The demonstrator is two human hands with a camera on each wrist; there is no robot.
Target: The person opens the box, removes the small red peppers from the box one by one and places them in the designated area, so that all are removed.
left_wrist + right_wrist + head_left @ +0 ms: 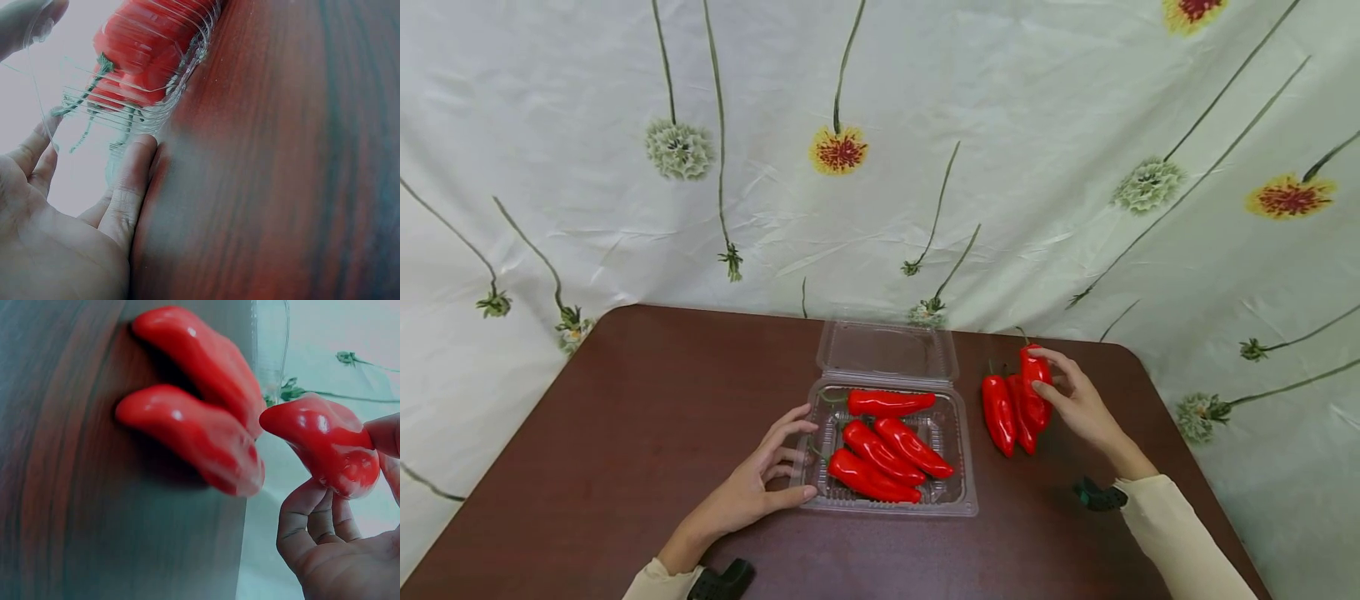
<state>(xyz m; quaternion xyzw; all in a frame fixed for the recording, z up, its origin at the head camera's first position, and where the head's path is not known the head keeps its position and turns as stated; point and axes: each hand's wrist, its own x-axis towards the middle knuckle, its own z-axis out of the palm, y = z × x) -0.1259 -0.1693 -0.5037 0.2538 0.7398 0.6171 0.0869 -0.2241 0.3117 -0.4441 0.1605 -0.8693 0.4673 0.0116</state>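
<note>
My right hand (1078, 406) pinches a red pepper (331, 447) between thumb and fingers; in the right wrist view it is raised off the table. Beside it, two more red peppers (997, 415) lie on the table. To the left stands a clear plastic clamshell box (967, 492) with its lid (887, 350) folded back. Several red peppers (891, 403) with green stems lie in the box. My left hand (752, 479) rests at the box's left side, fingers spread, thumb and fingertips touching the rim. In the left wrist view, fingertips (142, 147) meet the ribbed plastic wall.
The dark brown table (625, 433) has rounded far corners. Behind it hangs a pale cloth (760, 183) printed with flowers, close to the table's far edge. Black wrist bands (722, 581) show at both sleeves.
</note>
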